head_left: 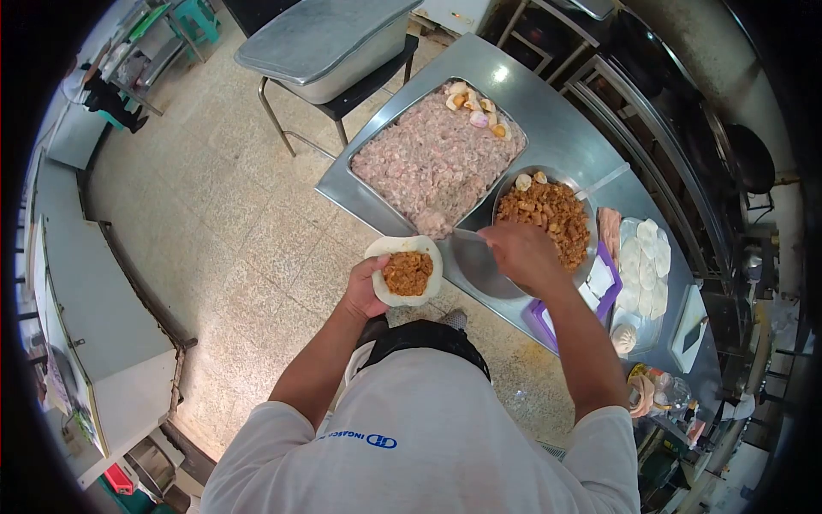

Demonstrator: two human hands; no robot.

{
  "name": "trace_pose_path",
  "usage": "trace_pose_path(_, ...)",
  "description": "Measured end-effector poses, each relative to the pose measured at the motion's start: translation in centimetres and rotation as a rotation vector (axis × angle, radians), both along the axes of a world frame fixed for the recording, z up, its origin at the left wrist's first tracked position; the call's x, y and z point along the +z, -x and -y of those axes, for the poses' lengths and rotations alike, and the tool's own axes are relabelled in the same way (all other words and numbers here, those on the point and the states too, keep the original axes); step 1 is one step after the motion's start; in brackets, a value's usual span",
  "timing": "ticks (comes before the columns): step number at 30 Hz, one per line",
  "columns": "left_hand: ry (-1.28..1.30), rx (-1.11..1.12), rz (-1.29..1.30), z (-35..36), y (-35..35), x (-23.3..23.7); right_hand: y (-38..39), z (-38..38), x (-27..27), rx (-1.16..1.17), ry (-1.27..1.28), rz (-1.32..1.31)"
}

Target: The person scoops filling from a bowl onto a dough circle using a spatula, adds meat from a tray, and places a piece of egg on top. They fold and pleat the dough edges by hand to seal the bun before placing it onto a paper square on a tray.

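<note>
My left hand (366, 289) holds a flat round of dough (433, 289) from its near left side. A mound of brown chopped filling (408, 272) lies in the middle of the dough. In my right hand (524, 255) is a metal utensil (469, 235), its tip at the near corner of a metal tray of pale minced meat (428, 154). A lump of this meat (433, 224) is at the tip, hiding its shape. My right forearm passes over the near side of a metal bowl (490, 276) with brown chopped filling (548, 214) in it.
Egg pieces (479, 111) top the tray's far corner. Right of the bowl are a purple container (613, 291), dough rounds (646, 265), a pleated bun (623, 339) and a white device (689, 330). A lidded tub (330, 43) stands beyond the table; a person (86, 86) is far left.
</note>
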State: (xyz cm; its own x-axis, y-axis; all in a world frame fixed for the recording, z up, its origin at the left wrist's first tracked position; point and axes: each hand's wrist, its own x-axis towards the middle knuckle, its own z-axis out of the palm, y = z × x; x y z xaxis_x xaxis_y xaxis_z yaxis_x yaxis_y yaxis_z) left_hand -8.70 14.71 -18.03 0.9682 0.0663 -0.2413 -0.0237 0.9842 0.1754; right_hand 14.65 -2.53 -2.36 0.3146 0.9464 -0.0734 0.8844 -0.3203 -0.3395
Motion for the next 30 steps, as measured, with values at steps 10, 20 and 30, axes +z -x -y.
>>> trace_pose_path(10, -0.012, 0.134, -0.059, -0.6, 1.5, 3.9, 3.0, 2.5, -2.0, -0.283, -0.214, -0.31)
trace_pose_path(20, 0.05, 0.141, 0.033, 0.2, -1.8, 7.5, 9.0, 3.4, -2.3, -0.195, -0.494, -0.096)
trace_pose_path(30, -0.134, 0.166, -0.062, -0.3, -1.5, 6.2, 8.5, 5.8, 2.8, -0.353, -0.392, -0.198)
